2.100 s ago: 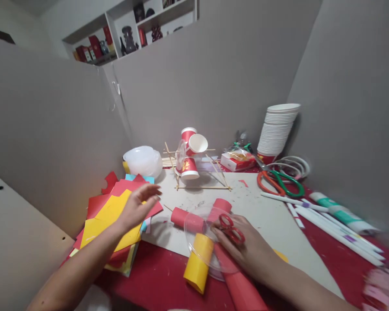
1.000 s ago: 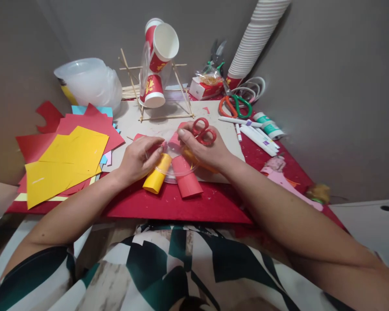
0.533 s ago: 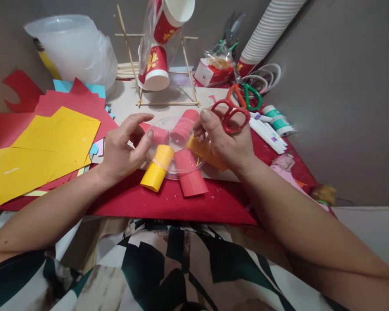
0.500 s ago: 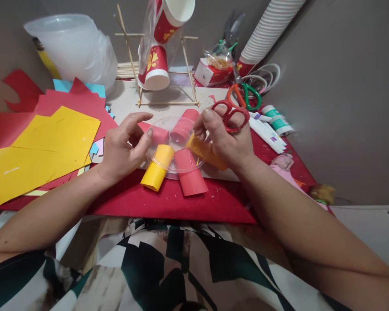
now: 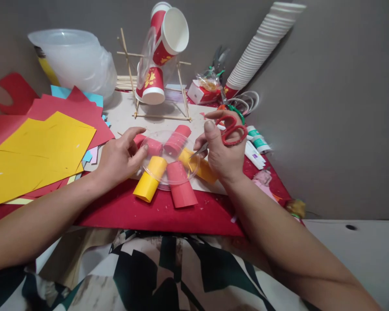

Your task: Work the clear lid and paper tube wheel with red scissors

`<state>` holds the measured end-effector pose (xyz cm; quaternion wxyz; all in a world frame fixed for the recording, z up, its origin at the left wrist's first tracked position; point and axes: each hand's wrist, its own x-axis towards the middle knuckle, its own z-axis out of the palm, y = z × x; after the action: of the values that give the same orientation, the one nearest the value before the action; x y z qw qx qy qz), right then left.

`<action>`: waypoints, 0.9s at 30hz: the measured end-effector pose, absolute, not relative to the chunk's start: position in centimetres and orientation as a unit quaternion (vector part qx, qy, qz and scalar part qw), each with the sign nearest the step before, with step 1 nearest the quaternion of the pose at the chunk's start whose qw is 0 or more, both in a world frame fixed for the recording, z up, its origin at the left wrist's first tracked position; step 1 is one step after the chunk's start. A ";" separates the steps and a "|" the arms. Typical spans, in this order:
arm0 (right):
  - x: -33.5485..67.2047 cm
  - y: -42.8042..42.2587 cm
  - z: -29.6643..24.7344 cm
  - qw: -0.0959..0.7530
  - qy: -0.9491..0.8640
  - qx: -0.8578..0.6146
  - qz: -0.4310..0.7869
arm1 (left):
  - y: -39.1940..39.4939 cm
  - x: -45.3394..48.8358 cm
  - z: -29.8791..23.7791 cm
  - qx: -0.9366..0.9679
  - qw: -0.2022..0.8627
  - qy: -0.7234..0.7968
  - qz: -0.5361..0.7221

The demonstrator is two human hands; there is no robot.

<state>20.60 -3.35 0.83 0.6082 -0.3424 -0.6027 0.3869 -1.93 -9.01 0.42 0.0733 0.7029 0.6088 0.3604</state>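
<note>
Several red and yellow paper tubes fan out around a clear plastic disc (image 5: 171,172), among them a yellow tube (image 5: 149,179) and a red tube (image 5: 183,185) at the front. At the disc's left edge is my left hand (image 5: 121,155), thumb and index finger apart, beside another red tube (image 5: 152,146); its other fingers are curled and partly hidden. My right hand (image 5: 225,153) grips scissors with red handles (image 5: 233,131). Their blade points left over the disc, above a yellow-orange tube (image 5: 205,170).
Yellow paper sheets (image 5: 42,155) and red sheets lie at left, near a clear plastic tub (image 5: 68,56). A stick frame (image 5: 162,117) carrying red paper cups (image 5: 154,84) stands behind. At right are stacked cups (image 5: 262,47), green-handled scissors (image 5: 236,113) and glue tubes (image 5: 255,156).
The view has shifted, so the table sits lower and further left. My right hand's index finger has stretched out, and the scissor blade now shows over the disc. My left hand stays by the disc.
</note>
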 end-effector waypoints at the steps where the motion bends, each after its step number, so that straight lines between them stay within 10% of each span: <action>1: 20.7 -3.3 0.7 0.603 -0.601 -0.348 0.393 | -9.0 -1.9 0.4 0.701 0.088 0.610 0.358; 15: 21.0 -3.5 1.9 0.533 -0.599 -0.353 0.483 | -7.8 -1.9 -0.7 0.646 0.265 0.569 0.434; 27: 19.6 -2.6 6.8 0.404 -0.737 -0.348 0.415 | -11.1 -0.5 2.4 0.870 -0.060 0.372 0.317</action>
<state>19.59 -2.57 6.84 0.4039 -0.3482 -0.7374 0.4147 -0.50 -11.09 2.37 -0.0604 0.8704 0.3721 0.3167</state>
